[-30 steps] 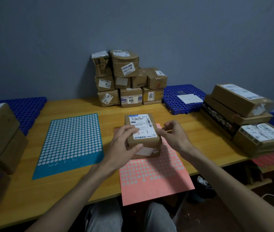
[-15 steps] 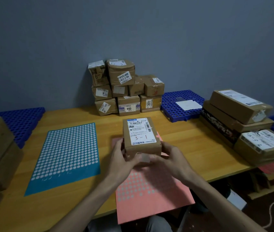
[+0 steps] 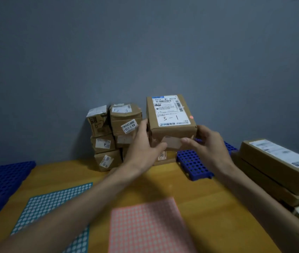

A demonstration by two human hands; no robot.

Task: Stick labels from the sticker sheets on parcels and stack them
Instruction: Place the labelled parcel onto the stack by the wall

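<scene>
The parcel [image 3: 170,123], a pink dot [image 3: 191,117] stuck on its top face, is in the air above the table [image 3: 163,183]. The left hand [image 3: 143,145] and right hand [image 3: 205,145] grip its near corners, close to the stack [image 3: 116,136] by the wall. It is probably best kept level and set squarely on a flat box. A blue grid tile [image 3: 192,165] lies beside the stack; I cannot tell what it carries.

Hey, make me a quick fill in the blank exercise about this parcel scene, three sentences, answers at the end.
1. The white label on the parcel bears the handwriting ___.
2. Its round sticker matches the ___ sheet, not the teal sheet.
3. The left hand and right hand hold it clear of the wooden ___.
Answers: 3-1; pink; table.
</scene>
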